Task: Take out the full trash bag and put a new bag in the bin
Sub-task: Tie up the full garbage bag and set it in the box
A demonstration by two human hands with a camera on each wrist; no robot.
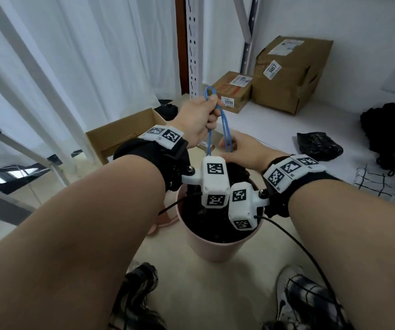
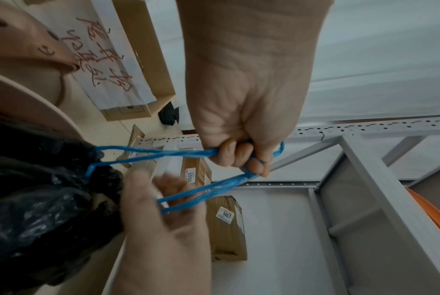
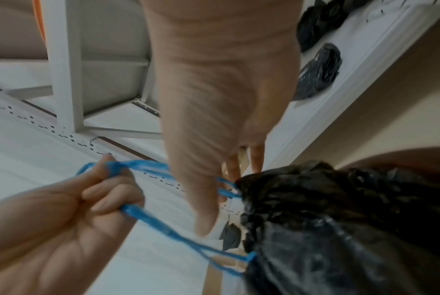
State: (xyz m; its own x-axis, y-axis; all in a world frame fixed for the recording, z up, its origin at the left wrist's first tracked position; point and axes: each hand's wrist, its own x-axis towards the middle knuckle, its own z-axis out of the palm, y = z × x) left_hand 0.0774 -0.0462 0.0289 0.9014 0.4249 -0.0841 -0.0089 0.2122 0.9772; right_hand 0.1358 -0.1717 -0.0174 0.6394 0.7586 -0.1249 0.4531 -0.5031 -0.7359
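Observation:
A pink bin (image 1: 215,245) stands on the floor between my feet, with the full black trash bag (image 1: 201,215) inside it. The bag's neck (image 3: 327,219) is gathered, and blue drawstrings (image 1: 225,134) run up from it. My left hand (image 1: 209,110) grips the drawstring loops in its fist above the bin, and the strings (image 2: 188,153) look taut. Lower down, my right hand (image 1: 229,145) is at the strings near the bag's neck. Its fingers (image 3: 256,157) are straight and its thumb is extended, touching the strings but not curled round them.
A white shelf (image 1: 275,129) behind the bin carries two taped cardboard boxes (image 1: 291,75), a folded black bag (image 1: 318,146) and dark cloth (image 1: 387,129). An open cardboard box (image 1: 120,136) sits on the floor to the left. White curtains hang at left, and a perforated shelf post (image 1: 194,44) rises behind.

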